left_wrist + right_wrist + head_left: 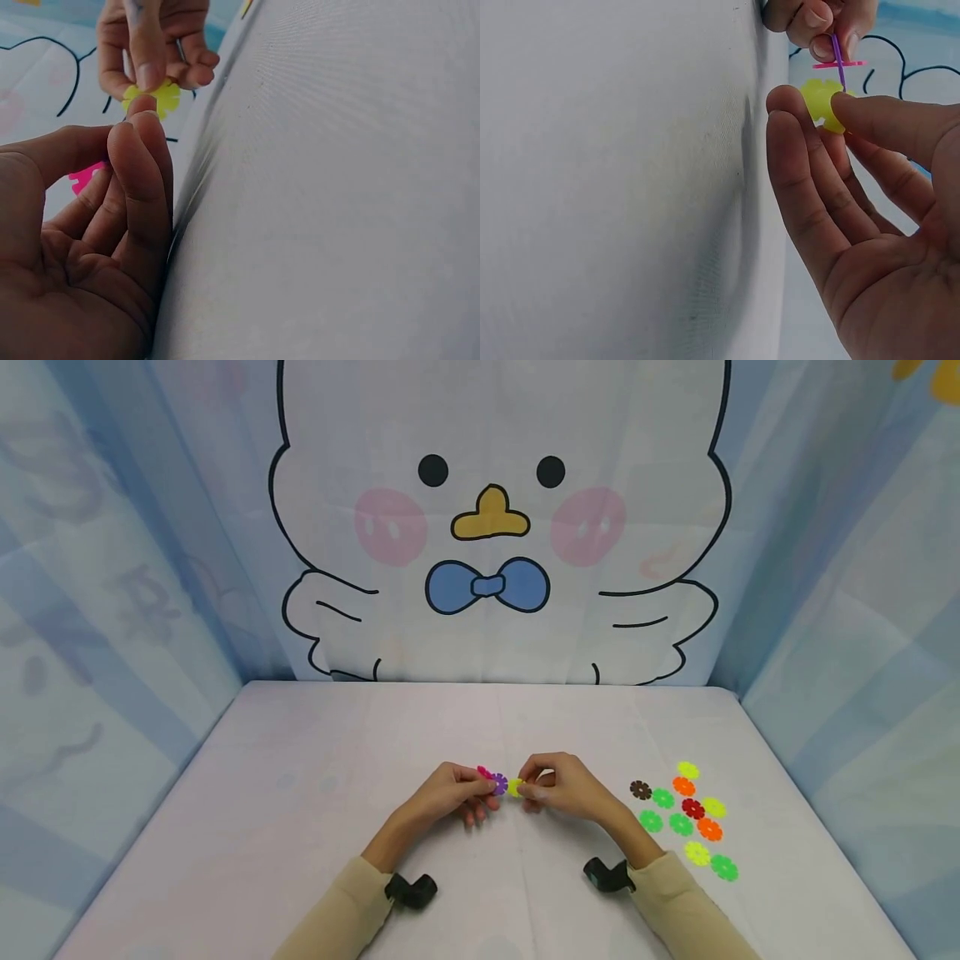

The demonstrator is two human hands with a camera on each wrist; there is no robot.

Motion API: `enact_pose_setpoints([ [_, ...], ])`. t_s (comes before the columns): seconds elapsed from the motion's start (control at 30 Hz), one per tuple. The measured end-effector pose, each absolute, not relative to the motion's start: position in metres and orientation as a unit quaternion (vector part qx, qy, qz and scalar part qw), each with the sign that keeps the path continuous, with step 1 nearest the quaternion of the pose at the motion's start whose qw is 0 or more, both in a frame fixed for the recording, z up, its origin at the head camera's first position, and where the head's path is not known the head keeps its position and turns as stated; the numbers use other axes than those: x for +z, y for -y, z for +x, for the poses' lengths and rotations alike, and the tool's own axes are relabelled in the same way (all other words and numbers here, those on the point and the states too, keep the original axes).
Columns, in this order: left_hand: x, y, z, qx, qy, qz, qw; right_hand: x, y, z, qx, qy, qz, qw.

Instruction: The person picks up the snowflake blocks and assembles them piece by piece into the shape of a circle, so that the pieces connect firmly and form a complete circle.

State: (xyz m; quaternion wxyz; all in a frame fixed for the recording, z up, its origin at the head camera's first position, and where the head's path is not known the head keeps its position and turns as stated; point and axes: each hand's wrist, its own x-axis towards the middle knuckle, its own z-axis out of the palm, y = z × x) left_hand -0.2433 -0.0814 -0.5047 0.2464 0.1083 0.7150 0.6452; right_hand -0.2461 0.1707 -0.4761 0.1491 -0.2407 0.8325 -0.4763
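Over the middle of the table, my left hand (pixel 453 793) pinches a purple notched disc (pixel 500 784). A pink notched disc (pixel 484 772) sits crosswise on the purple one, seen edge-on in the right wrist view. My right hand (pixel 566 787) pinches a yellow notched disc (pixel 822 103) between thumb and fingertips. The yellow disc meets the edge of the purple disc; whether their slots interlock, I cannot tell. In the left wrist view, my fingers cover most of the purple disc, and only part of the pink disc (pixel 85 178) shows.
Several loose notched discs lie flat at the table's right: a brown disc (pixel 641 790), a dark red disc (pixel 693 808), and orange, yellow and green ones, such as a green disc (pixel 724 867). A patterned cloth backdrop (pixel 487 643) rises behind the table (pixel 337 727).
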Motion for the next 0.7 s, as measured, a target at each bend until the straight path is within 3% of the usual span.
enact_pose_setpoints([
  [0.7,-0.5061,0.0827,-0.2433,0.644,-0.716,0.111,0.247,-0.4787,-0.165,-0.2447,-0.454,-0.855,-0.228,0.104],
])
